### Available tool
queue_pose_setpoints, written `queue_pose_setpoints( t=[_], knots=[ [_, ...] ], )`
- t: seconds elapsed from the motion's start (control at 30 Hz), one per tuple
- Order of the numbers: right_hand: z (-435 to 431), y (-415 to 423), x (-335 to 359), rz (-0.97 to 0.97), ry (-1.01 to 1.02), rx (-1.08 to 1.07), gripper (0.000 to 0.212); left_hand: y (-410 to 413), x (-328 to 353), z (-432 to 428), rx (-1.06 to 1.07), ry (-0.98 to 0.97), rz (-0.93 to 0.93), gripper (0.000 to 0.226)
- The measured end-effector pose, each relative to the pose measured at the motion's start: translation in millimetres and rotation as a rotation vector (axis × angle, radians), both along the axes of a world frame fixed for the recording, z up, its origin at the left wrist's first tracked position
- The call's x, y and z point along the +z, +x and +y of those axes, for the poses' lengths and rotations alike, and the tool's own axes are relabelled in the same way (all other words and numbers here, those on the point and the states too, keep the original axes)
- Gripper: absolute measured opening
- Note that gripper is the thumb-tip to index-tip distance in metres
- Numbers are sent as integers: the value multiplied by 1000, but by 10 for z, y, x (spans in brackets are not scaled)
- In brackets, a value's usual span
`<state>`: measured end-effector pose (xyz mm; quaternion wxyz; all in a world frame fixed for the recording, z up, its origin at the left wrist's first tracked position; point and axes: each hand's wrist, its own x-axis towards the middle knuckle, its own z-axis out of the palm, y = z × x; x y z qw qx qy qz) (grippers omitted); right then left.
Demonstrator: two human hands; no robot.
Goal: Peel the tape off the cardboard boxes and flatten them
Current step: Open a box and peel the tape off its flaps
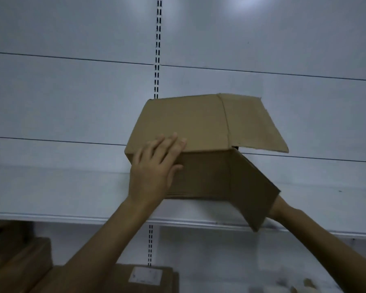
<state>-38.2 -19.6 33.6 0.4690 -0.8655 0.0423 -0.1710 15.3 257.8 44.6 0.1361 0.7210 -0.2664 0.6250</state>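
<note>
The brown cardboard box sits on the white metal shelf, lengthwise left-right, open flaps toward your right hand, whose grip is hidden behind 1 flap. Your left hand presses flat-fingered on top.

At four o'clock the right hand sits behind the box flap (fingers unseen); the label at six o'clock is unreadable.

body: person, two arms | left hand: bare, fingers and thumb showing | left forearm: bare | right hand: only its heel shows | right forearm: bare
</note>
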Motion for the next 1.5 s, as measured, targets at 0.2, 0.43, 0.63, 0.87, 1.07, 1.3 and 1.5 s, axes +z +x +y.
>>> queue_pose_setpoints(
  t=[0.2,0.43,0.63,0.87,1.07,1.3,1.5],
  knots=[
    [82,-290,323,-105,652,410,72,-179,-123,-166,38,-72,117,58],
    [851,-470,778,-226,212,605,61,-521,-396,-169,54,-95,149,54],
    [1130,-417,440,-382,-278,334,40,-626,-697,130,-21,54,271,31],
    [370,-512,-15,-407,-190,359,37,-560,-826,289,-140,166,243,29],
    [-522,-522,-235,-100,-165,298,49,-595,-188,-4,-471,-504,399,57],
    [-483,-289,98,-185,-171,118,22,-628,351,-484,-768,-435,496,86],
    [-553,-185,336,-273,523,-120,31,-442,100,-506,-492,-222,286,82]
  ],
)
